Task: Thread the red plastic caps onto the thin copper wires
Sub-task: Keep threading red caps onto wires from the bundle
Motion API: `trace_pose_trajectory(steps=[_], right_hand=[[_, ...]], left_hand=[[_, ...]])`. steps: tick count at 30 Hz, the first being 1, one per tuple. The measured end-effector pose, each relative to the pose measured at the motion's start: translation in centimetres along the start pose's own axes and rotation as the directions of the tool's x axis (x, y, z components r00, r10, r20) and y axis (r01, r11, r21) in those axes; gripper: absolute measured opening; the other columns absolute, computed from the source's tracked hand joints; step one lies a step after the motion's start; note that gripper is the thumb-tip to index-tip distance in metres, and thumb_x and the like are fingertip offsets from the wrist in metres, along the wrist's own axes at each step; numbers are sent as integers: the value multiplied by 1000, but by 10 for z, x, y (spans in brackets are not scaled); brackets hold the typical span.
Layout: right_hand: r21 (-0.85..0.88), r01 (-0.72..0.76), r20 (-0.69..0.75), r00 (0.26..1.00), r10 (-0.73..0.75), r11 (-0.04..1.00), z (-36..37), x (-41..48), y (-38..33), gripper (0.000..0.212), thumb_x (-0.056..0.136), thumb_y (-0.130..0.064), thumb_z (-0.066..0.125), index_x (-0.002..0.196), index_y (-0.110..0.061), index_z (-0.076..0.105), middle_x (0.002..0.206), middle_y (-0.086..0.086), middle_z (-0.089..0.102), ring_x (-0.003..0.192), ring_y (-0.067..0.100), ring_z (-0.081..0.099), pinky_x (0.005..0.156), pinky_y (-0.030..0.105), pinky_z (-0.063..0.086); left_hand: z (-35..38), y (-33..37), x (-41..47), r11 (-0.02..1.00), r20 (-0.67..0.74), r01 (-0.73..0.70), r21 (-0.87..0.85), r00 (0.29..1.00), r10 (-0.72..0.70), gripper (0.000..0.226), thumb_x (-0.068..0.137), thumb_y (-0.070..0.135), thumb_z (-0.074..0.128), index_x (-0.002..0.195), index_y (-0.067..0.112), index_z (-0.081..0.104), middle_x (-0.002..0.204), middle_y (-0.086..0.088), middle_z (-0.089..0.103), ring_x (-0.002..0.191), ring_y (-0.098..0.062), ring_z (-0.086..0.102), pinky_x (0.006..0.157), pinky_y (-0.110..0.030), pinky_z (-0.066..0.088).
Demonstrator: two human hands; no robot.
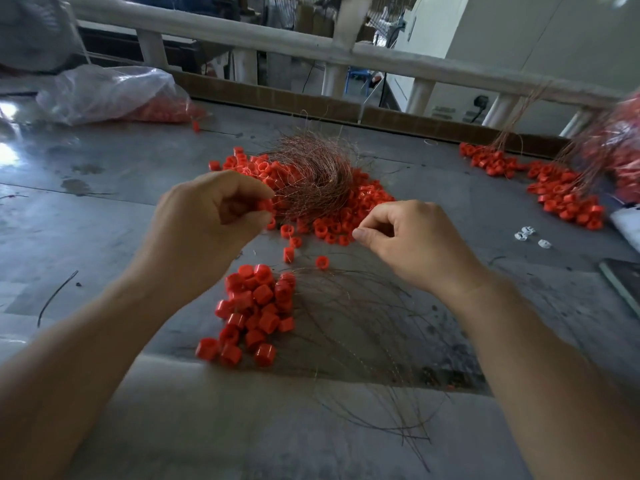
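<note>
your forearms reach in from the bottom edge, hands apart over the grey table (104, 209). between them a bunch of threaded caps (256, 313) lies to the left, and its copper wires (363, 344) fan away to the right and back toward you in long curves. your left hand (204, 216) pinches one red cap (265, 205) at its fingertips, mostly hidden, so which way its bore points is hard to tell. your right hand (408, 244) has thumb pressed to curled forefinger; whether a wire lies in that pinch can't be made out. beyond sit a wire tangle (311, 178) on loose caps (349, 209), and a plastic bag (110, 91) far left. another cap pile (568, 199) at right is blurred and cut off.
</note>
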State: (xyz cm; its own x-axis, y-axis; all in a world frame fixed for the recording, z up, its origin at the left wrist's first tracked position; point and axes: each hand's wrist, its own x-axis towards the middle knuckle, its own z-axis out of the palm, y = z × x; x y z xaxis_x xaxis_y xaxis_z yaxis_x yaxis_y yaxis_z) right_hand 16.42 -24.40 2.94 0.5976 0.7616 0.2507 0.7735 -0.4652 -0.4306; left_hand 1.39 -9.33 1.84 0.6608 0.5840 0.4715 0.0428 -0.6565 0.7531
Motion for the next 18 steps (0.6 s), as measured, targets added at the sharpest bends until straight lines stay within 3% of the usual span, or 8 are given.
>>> trace_pose_trajectory(steps=[2,4,6,12,18], right_hand=[[5,-6,-41,999,6,1000,2,2,2,14,85,-30,62,77,-20,67,74,-6,61,73,13,56,72,34,49],[6,-8,-65,998,9,1000,3,4,4,14,85,-28,62,76,-19,67,74,-9,57,72,11,53,70,31,47],[8,-12,-89,996,13,1000,4,7,5,12,85,-26,62,76,-18,67,75,-9,56,73,11,52,69,27,44],[-55,40,-124,991,-47,998,5,25,-3,5,83,-20,64,85,-18,68,84,-6,57,79,11,52,74,26,44],[-101,110,-144,982,-124,989,24,49,-12,25,81,-21,67,105,-18,64,92,-6,46,88,11,46,73,21,33]], left_hand=[[2,8,-5,992,77,-27,-120,996,37,38,72,1,71,79,37,61,74,23,68,67,9,62,63,-1,43],[7,9,-7,993,140,-46,-107,988,61,39,72,1,71,80,37,61,78,19,69,70,3,64,65,-5,47],[10,6,-7,997,145,-52,-63,988,60,39,73,1,71,79,38,61,75,13,69,72,0,65,69,-9,50],[13,5,-7,996,118,-87,-20,989,89,40,74,4,71,78,42,59,74,18,64,71,2,62,66,-4,46],[15,4,-5,996,144,-89,-25,985,92,39,75,4,71,77,41,59,76,19,64,74,5,61,66,-3,45]])
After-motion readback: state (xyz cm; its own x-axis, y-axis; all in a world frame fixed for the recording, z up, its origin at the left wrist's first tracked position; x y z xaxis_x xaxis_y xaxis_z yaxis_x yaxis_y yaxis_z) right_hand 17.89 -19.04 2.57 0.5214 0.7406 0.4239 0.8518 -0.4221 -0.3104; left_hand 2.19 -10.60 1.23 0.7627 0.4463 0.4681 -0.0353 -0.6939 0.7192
